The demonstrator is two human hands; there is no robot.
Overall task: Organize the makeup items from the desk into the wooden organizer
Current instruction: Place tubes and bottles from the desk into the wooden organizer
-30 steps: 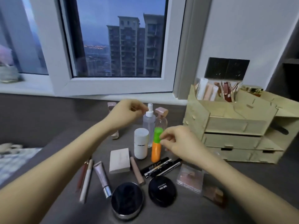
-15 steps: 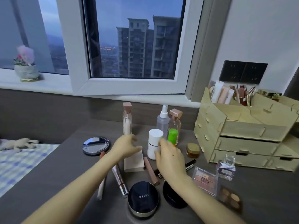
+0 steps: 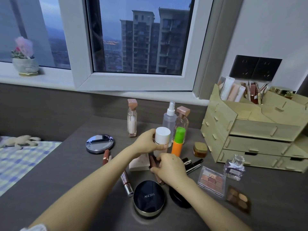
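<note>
- At the middle of the desk, the left hand grips a white bottle round its body, thumb across the front; the bottle stands upright, and whether its base touches the desk cannot be told.
- Just in front of it, the right hand lies knuckles up, its fingers and thumb curled onto a brown-pink tube that lies on the desk beside a pale square case.
- An orange bottle with a green cap stands just right of the white bottle; a clear spray bottle and a rose-capped perfume bottle stand behind them.
- A tall slim bottle stands apart to the left, with a round mirror compact lying further left.
- Nearest the camera lie a dark compact marked AGE20'S and a black compact, the latter partly under the right wrist.
- Black mascara tubes, a gold-lidded jar, a blush palette, a brown eyeshadow palette and a small square perfume bottle lie between the hands and the organizer.
- The wooden organizer sits at the desk's right, against the wall, its drawers closed; tubes and lipsticks stand upright in its top compartments.
</note>
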